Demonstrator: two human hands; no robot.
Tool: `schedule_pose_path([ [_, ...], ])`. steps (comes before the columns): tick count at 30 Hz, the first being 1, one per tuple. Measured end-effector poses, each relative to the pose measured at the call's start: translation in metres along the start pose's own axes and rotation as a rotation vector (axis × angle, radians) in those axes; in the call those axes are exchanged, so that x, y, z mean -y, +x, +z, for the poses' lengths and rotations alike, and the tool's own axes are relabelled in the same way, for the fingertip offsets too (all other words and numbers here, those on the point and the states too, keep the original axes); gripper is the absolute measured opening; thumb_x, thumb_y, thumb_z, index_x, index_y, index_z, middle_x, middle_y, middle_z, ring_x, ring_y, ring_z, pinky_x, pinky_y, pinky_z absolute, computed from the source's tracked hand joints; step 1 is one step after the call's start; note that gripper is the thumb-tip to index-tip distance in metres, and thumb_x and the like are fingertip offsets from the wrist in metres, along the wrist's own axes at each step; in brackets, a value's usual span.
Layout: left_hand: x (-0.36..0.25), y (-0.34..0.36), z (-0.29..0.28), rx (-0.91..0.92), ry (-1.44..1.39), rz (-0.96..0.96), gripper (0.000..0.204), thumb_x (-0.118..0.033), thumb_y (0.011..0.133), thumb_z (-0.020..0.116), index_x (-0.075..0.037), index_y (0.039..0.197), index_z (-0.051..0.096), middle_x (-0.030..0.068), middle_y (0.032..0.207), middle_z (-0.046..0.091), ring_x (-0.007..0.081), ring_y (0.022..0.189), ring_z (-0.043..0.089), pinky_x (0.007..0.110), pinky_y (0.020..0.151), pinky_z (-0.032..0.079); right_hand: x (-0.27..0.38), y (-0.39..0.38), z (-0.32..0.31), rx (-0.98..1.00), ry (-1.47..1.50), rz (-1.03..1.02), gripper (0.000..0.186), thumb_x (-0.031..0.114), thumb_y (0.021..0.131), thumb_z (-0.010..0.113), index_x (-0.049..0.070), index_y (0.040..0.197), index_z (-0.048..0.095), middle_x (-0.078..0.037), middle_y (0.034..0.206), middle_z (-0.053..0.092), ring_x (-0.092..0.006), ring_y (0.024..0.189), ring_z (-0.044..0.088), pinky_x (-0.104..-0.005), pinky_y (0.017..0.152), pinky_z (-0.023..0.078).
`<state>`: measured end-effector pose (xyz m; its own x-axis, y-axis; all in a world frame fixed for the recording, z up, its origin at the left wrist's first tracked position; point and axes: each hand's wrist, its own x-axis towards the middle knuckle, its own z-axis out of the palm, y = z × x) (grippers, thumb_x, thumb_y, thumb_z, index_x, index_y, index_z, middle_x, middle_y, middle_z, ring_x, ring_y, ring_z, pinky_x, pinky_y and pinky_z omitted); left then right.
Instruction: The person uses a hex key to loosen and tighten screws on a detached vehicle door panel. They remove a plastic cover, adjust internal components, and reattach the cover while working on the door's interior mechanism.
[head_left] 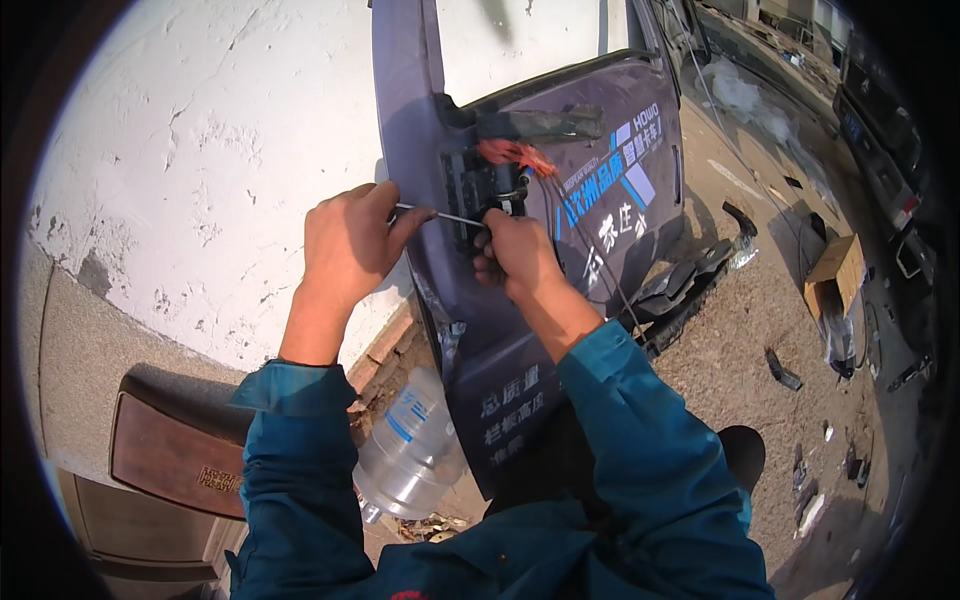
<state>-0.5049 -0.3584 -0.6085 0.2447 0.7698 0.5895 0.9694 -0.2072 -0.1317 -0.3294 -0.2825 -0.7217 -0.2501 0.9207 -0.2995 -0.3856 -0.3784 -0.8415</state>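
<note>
- Near the upper middle of the frame, a thin metal rod [445,216] runs between two bare hands, slanting down a bit to the right, right in front of a dark purple truck door [440,285].
- Left hand [345,245] has its end pinched, thumb and fingers together on the rod, knuckles up, with the white wall [200,180] behind.
- Right hand [522,252] is at the other end, fingers curled in; can't tell if they're clamped on the rod or on the black part behind it.
- Just behind the hands there's a black bracket [458,185] on the door, with some crumpled red material [515,155] up and to the right of it, plus a thin dark cable [597,250] trailing down toward the right.
- Both forearms come up from the bottom edge in teal sleeves [300,470].
- Bottom center-left, a big clear water jug [415,450] lies tilted near the door's lower edge, and a brown panel [165,450] sits farther left, partly behind the left sleeve.
- Over on the right, black plastic trim [685,285] is on the ground, and a cardboard box [838,268] sits beyond it near the frame's edge.
</note>
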Motion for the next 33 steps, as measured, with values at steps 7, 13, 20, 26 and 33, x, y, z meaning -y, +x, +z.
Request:
schedule_pose_path([
  [7, -0.028, -0.061, 0.019, -0.131, 0.136, -0.057, 0.044, -0.035, 0.094, 0.086, -0.01, 0.07, 0.058, 0.0099, 0.066, 0.063, 0.032, 0.061, 0.069, 0.042, 0.052, 0.051, -0.006, 0.002, -0.005, 0.009, -0.041, -0.088, 0.036, 0.028, 0.102, 0.063, -0.002, 0.083, 0.066, -0.006, 0.069, 0.06, -0.0209, 0.055, 0.066, -0.0375, 0.048, 0.056],
  [13, -0.083, -0.116, 0.039, -0.007, 0.279, -0.228, 0.034, -0.028, 0.103, 0.075, -0.011, 0.078, 0.058, 0.0087, 0.069, 0.067, 0.0282, 0.062, 0.072, 0.041, 0.051, 0.055, -0.017, -0.012, -0.004, 0.026, -0.161, -0.23, 0.041, 0.034, 0.109, 0.064, 0.0, 0.086, 0.068, -0.004, 0.07, 0.061, -0.0167, 0.059, 0.064, -0.0341, 0.052, 0.057],
  [20, -0.119, -0.136, 0.068, 0.179, 0.41, -0.102, 0.007, -0.014, 0.087, 0.065, -0.01, 0.082, 0.062, 0.005, 0.074, 0.067, 0.0193, 0.065, 0.071, 0.036, 0.048, 0.056, -0.054, -0.029, -0.039, 0.083, -0.787, -0.632, 0.047, 0.041, 0.108, 0.071, -0.001, 0.086, 0.067, -0.012, 0.061, 0.056, -0.0205, 0.055, 0.059, -0.042, 0.056, 0.047],
  [26, -0.134, -0.133, 0.099, 0.343, 0.259, -0.036, 0.011, -0.016, 0.088, 0.067, -0.005, 0.087, 0.067, 0.0079, 0.077, 0.071, 0.023, 0.067, 0.077, 0.037, 0.053, 0.059, -0.053, -0.039, -0.061, 0.267, -0.868, -0.648, 0.035, 0.03, 0.103, 0.074, -0.001, 0.09, 0.066, -0.025, 0.08, 0.066, -0.0447, 0.075, 0.064, -0.052, 0.069, 0.052],
  [33, -0.154, -0.114, 0.135, 0.436, -0.113, -0.148, 0.017, -0.013, 0.082, 0.074, 0.0, 0.094, 0.073, 0.0163, 0.086, 0.076, 0.0335, 0.073, 0.079, 0.044, 0.064, 0.064, -0.028, -0.019, -0.094, 0.271, -1.272, -0.795, 0.029, 0.03, 0.102, 0.072, 0.001, 0.099, 0.069, -0.027, 0.096, 0.075, -0.0516, 0.095, 0.071, -0.0599, 0.084, 0.058],
])
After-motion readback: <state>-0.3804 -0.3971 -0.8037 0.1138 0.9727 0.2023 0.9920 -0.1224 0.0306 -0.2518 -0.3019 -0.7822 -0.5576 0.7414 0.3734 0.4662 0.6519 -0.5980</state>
